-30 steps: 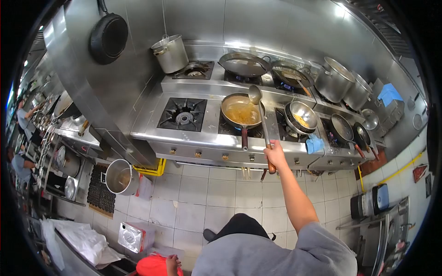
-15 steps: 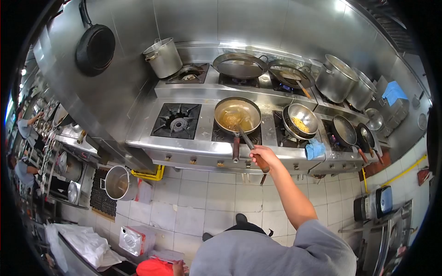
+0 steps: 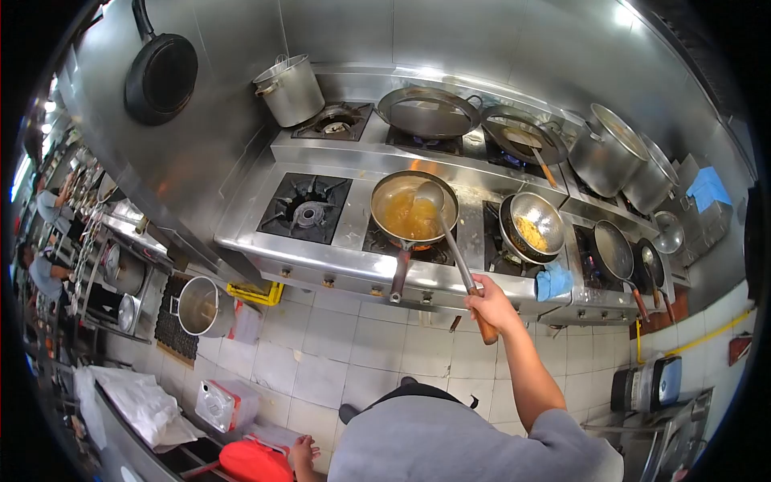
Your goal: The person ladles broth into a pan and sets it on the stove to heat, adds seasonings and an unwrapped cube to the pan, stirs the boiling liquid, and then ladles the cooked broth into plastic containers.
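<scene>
My right hand is closed around the wooden end of a long-handled ladle. The ladle's bowl is over the frying pan, at the right side of its golden-brown liquid. That pan stands on the front burner, with orange flame at its back rim and its handle pointing towards me. Low in the view, my left hand hangs beside a red bag-like thing, fingers loosely apart and holding nothing. Right of the pan, a metal bowl with yellow bits rests in a dark pan.
A bare burner lies left of the pan. Wide pans and tall pots line the back shelf. A blue cloth hangs on the stove's front edge. A pot stands on the floor to the left.
The ladle's bowl has risen out of the liquid and turned, and my right hand has moved right and towards me with the handle. Flame now shows behind the pan.
</scene>
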### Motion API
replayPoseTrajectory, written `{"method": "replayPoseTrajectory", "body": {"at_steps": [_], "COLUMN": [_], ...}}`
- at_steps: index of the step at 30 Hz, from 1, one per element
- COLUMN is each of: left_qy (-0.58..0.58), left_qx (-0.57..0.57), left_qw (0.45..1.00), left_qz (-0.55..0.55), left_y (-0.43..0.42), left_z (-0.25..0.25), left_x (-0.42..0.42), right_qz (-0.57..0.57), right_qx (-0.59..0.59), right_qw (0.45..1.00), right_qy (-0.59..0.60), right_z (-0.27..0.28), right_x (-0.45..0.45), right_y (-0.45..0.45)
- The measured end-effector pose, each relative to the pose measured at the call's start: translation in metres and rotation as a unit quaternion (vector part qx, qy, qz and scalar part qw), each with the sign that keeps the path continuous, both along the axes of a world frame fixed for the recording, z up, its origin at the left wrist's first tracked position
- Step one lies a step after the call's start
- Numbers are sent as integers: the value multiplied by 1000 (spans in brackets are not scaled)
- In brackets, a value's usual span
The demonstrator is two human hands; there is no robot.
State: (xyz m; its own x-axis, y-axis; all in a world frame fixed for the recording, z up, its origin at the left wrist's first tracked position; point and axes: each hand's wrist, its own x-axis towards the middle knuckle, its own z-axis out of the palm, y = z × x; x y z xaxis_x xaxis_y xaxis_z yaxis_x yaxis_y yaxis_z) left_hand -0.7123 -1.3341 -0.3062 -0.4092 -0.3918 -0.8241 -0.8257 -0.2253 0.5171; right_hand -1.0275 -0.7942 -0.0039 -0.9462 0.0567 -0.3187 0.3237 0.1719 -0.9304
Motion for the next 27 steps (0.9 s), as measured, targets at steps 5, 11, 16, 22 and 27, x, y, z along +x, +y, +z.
{"method": "replayPoseTrajectory", "body": {"at_steps": [5,11,16,22,27], "left_qy": [-1,113,-17,47,52], "left_qx": [9,-49,-20,20,15], "left_qw": [1000,972,1000,998,997], "left_qz": [28,-200,-17,-25,-49], "left_y": [8,-24,-43,-53,-48], "left_z": [0,-17,-8,-6,-1], "left_x": [2,14,-6,-48,-61], "right_qz": [-11,-13,8,-27,-35], "right_qx": [140,352,179,-307,-274], "right_qw": [989,935,984,947,959], "right_qy": [46,37,18,-91,-62], "right_z": [-22,-9,-7,8,11], "right_x": [-19,-22,-19,-18,7], "right_y": [20,6,3,-2,-28]}}
